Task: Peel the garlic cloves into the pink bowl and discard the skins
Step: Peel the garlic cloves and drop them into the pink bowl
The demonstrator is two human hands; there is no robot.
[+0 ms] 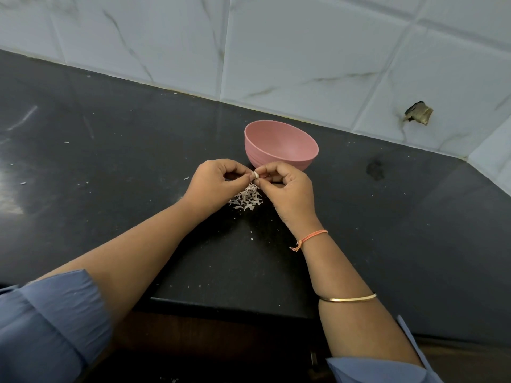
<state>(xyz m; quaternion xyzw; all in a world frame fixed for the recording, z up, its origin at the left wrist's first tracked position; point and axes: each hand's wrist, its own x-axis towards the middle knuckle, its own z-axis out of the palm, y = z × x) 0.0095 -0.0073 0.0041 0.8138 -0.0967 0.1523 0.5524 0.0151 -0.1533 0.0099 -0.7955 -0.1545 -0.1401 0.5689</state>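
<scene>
A small pale garlic clove (255, 175) is pinched between the fingertips of both hands, just in front of the pink bowl (284, 134). My left hand (218, 181) grips it from the left with curled fingers. My right hand (284, 186) pinches it from the right. Directly below the hands a little heap of whitish garlic skins (247, 199) lies on the dark countertop (124, 139). The bowl stands upright behind my right hand, and its visible inside looks empty.
White marbled wall tiles (276, 51) rise behind the counter, with a broken hole (419, 113) at the right. Stray skin flecks dot the counter. The counter's front edge (221, 304) runs beneath my forearms.
</scene>
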